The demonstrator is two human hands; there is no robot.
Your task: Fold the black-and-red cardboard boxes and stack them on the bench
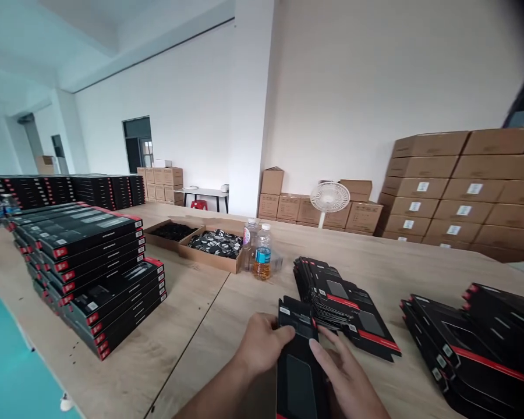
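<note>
A narrow black carton with red trim (297, 349) is held upright in front of me, its top flaps standing open. My left hand (262, 343) grips its upper left side, thumb across the front. On the opposite edge, my right hand (344, 369) holds it with the thumb on the front and the fingers at the side. Just behind lies a fanned pile of flat black cartons (332, 291). More flat cartons (454, 343) are stacked to the right, some of them out of frame.
Finished-looking black boxes (100, 262) stand stacked at the left. Two open trays, one with dark small parts (172, 231) and one with black-and-white packets (216, 242), sit beyond. Bottles (262, 256) stand beside them. Behind the wooden table (192, 326) are a fan (329, 196) and brown cartons (454, 186).
</note>
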